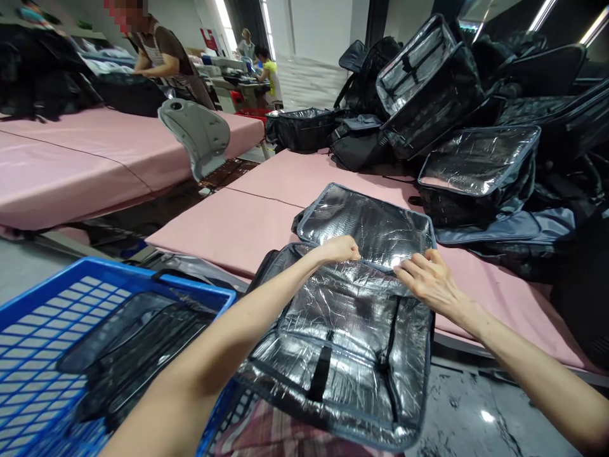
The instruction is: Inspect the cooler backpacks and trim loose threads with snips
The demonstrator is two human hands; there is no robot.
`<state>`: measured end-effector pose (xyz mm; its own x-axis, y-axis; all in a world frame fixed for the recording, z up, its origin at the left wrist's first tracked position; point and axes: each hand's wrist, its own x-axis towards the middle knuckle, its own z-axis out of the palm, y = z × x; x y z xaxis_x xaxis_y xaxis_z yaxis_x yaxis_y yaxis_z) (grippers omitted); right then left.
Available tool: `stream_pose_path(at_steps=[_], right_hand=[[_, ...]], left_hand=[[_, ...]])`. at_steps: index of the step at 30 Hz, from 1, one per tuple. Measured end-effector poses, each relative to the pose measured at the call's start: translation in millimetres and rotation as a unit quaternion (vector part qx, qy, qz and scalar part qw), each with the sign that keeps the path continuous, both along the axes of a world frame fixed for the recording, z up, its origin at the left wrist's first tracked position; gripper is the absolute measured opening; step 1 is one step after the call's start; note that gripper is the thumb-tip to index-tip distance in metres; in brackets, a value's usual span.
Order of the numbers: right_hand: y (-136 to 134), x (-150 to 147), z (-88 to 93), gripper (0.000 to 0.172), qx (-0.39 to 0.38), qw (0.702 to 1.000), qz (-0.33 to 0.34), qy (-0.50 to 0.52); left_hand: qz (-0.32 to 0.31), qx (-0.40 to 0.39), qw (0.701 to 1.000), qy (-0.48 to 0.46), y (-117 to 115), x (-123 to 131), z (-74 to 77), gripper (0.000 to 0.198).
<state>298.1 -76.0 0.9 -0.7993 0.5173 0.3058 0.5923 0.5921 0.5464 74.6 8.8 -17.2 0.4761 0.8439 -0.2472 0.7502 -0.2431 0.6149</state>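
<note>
An insulated bag with a silvery foil lining lies open in front of me, partly over the table edge and partly over my lap. Its foil-faced lid is folded back onto the pink table. My left hand is closed at the seam between lid and body, its fingertips pinching there. Across from it, my right hand grips the same seam near the right corner, fingers bent over the edge. A black strap crosses the lining inside the bag.
A blue plastic basket holding black bags stands at my left. More black foil-lined bags are piled on the pink table at the right. Beyond a grey chair back, a person works at another pink table.
</note>
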Motion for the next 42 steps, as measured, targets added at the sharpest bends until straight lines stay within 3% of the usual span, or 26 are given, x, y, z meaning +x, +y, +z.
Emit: stream_pose_path(at_steps=[4,8,12,18,21,24,27,29,31,42], right_hand=[[2.6,1.1,-1.4,0.023,-0.017,1.0,0.003,0.019],[7.7,4.9,-1.2,0.018,-0.048,0.997,-0.023,0.053],[11.1,-2.1,-0.1,0.015,-0.078,0.988,-0.015,0.133],[27.5,-44.5,-5.2,0.019,-0.072,0.988,0.003,0.138],[30.7,-46.4,-10.0,0.017,-0.124,0.98,0.011,0.156],[18.0,-29.5,-18.7,0.016,-0.215,0.939,-0.001,0.269],[-7.5,-14.4,-31.3,0.016,-0.257,0.885,-0.055,0.384],[-23.9,-13.0,-39.0,0.016,-0.258,0.875,-0.076,0.402],[-34.4,-17.4,-43.6,0.016,-0.25,0.88,-0.084,0.396],[-33.9,-40.5,-39.8,0.015,-0.225,0.903,-0.111,0.348]], left_hand=[[-0.022,-0.003,1.0,-0.017,3.7,-6.4,2.8,0.014],[-0.075,-0.002,0.995,-0.06,10.9,-32.6,7.2,0.015],[-0.045,0.019,0.998,-0.04,14.4,-52.4,2.0,0.015],[-0.035,0.02,0.999,-0.017,10.1,-48.0,5.0,0.015],[-0.067,0.1,0.993,-0.002,-4.0,-45.5,8.1,0.016],[-0.109,0.293,0.95,-0.01,-33.2,-44.8,-7.6,0.018],[-0.095,0.493,0.864,-0.04,-65.9,-47.4,-40.4,0.019],[-0.099,0.584,0.804,-0.053,-81.4,-51.2,-60.2,0.018],[-0.117,0.629,0.767,-0.052,-89.4,-55.2,-71.3,0.017],[-0.126,0.646,0.752,-0.025,-89.1,-55.9,-68.7,0.02]])
